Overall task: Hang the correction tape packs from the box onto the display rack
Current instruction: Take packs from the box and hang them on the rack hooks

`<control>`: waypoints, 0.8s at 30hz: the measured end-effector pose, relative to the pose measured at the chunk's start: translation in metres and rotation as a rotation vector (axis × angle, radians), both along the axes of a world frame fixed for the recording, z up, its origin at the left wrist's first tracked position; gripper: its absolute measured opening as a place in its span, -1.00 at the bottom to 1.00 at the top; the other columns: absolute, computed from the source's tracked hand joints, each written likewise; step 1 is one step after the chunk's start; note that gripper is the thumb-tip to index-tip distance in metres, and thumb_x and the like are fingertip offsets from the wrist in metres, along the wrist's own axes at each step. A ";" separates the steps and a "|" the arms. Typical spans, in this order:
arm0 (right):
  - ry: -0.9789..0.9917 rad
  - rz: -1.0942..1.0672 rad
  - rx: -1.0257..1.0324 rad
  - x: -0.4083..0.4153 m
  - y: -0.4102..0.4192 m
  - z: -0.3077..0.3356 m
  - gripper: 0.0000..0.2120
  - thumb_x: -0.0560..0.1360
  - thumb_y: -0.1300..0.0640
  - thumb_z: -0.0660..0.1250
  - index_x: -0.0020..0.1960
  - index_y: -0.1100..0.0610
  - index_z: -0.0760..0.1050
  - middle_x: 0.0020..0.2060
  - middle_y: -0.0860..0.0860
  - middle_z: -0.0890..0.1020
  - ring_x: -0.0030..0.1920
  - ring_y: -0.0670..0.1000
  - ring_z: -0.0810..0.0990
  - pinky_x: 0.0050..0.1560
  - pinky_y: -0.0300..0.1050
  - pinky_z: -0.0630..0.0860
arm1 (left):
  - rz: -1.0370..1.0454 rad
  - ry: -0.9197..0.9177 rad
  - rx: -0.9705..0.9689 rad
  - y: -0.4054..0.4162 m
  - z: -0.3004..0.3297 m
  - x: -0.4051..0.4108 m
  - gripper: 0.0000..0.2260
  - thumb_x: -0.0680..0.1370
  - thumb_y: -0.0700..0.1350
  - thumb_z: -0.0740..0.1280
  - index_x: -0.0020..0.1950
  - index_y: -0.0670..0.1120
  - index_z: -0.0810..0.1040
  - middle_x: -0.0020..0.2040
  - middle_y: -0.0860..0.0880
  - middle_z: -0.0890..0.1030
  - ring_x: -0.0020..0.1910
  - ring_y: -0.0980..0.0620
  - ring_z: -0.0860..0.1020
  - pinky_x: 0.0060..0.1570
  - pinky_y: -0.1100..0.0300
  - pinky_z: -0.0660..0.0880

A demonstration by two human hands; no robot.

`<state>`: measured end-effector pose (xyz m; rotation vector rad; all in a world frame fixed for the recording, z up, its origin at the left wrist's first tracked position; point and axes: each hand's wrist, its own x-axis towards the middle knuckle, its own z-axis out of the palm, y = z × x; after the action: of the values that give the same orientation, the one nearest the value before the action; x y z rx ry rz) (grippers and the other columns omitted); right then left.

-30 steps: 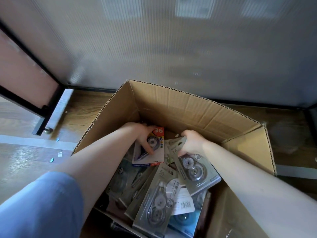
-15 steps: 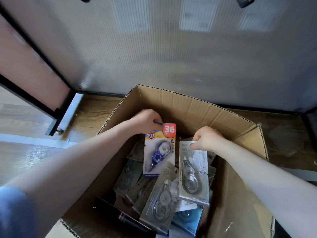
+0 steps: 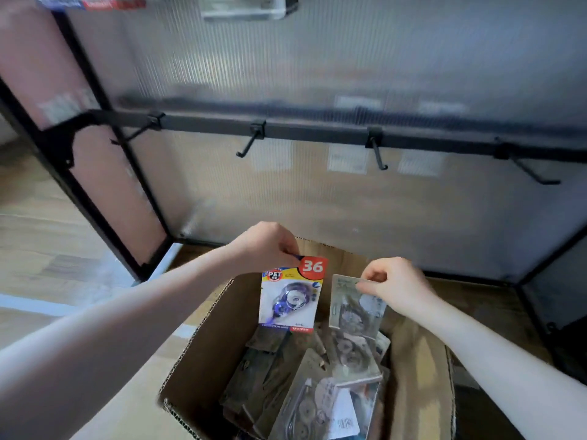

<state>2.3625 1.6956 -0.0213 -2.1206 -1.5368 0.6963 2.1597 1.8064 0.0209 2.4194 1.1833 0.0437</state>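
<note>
Left hand (image 3: 266, 246) pinches colourful pack (image 3: 290, 296); right hand (image 3: 394, 282) pinches grey pack (image 3: 355, 308).
Each pack hangs at 6 o'clock from its fingers, over the box (image 3: 203, 354), under the hooks (image 3: 251, 142).

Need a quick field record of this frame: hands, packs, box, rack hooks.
left hand: pinches the top of the colourful pack, marked 36
right hand: pinches the top of the grey pack
pack position: both lifted above the box, apart from each other
box contents: more packs piled inside
rack: black rail above the box, four hooks visible, all bare
stage: neither held pack hung yet
</note>
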 end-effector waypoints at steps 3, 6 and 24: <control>0.021 -0.035 0.138 0.004 -0.003 0.036 -0.79 0.37 0.07 0.46 -0.40 -0.05 0.52 -0.45 -0.13 0.58 -0.30 -0.05 0.55 -0.19 -0.05 0.50 | -0.001 -0.031 0.072 -0.004 0.034 -0.004 -0.88 0.45 -0.01 0.40 -0.10 -0.03 0.64 -0.20 0.04 0.62 -0.21 0.10 0.55 -0.26 0.25 0.45; 0.020 -0.047 0.273 0.006 -0.010 0.077 -0.80 0.39 0.05 0.44 -0.39 -0.05 0.54 -0.47 -0.16 0.59 -0.33 -0.06 0.55 -0.18 -0.02 0.52 | -0.009 -0.067 0.134 -0.008 0.070 -0.007 -0.88 0.46 0.00 0.39 -0.10 -0.02 0.64 -0.20 0.08 0.60 -0.17 0.08 0.56 -0.19 0.23 0.48; -0.195 0.044 0.895 0.012 0.006 0.333 -0.92 0.47 0.14 0.38 -0.18 0.09 0.62 -0.28 -0.13 0.61 -0.17 -0.15 0.54 -0.14 -0.25 0.39 | -0.005 -0.133 0.466 -0.023 0.248 -0.030 -0.93 0.45 0.02 0.39 -0.18 0.05 0.61 -0.32 0.17 0.54 -0.32 0.19 0.51 -0.31 0.37 0.40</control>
<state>2.3745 1.7014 0.3114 -1.4856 -1.5757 -0.1998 2.1302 1.7832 0.2690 2.7595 1.2095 0.5243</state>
